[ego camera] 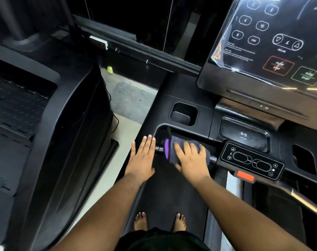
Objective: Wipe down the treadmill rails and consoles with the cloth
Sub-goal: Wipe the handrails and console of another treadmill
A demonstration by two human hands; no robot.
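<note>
I stand on a black treadmill, with its touch console (273, 44) at the upper right under a plastic film. A dark cloth (170, 151) with a purple edge is wrapped over the front crossbar (158, 148). My right hand (192, 160) presses down on the cloth and grips it around the bar. My left hand (142, 158) lies flat, fingers apart, on the left side rail (148, 113) beside the cloth, holding nothing.
A small control panel (252, 161) with an orange safety tab (244, 175) sits right of the cloth. A cup recess (184, 114) and a phone pad (244, 134) lie behind the bar. A second treadmill (45, 124) stands to the left across a floor gap.
</note>
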